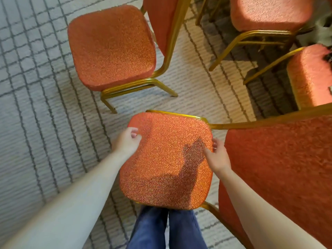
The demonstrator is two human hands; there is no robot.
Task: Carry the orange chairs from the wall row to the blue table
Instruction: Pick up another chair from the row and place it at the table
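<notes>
Upholstery on the near chair [167, 159] is showing an orange swirl pattern. This chair is standing on the carpet [36, 114] directly in front of the person, its seat lying just above the person's blue trouser legs [167, 229] in the view and its backrest [280, 168] rising at the right. A gold metal frame [179, 114] is edging the far side of the seat and running on along the backrest. The left hand [127, 141] is hovering at the seat's left edge, near the far corner, with its fingers loosely curled and nothing visible inside them; whether it is touching the fabric is unclear. The right hand [218, 155] is reaching to the seat's right edge, where the seat is meeting the backrest, its thumb stretching out over the fabric and its fingers bending at the edge; whether they are gripping anything cannot be told. A shadow of that hand and forearm is falling across the seat. Both forearms are bare. Beyond the near chair, a second chair [111, 45] in the same orange and gold is standing apart on the carpet at the upper left, its backrest on its right side. A third chair [269, 13] is standing at the top edge and a fourth chair [309, 76] at the right edge, both catching sunlight. The carpet is pale and is carrying a grid of dark lines.
</notes>
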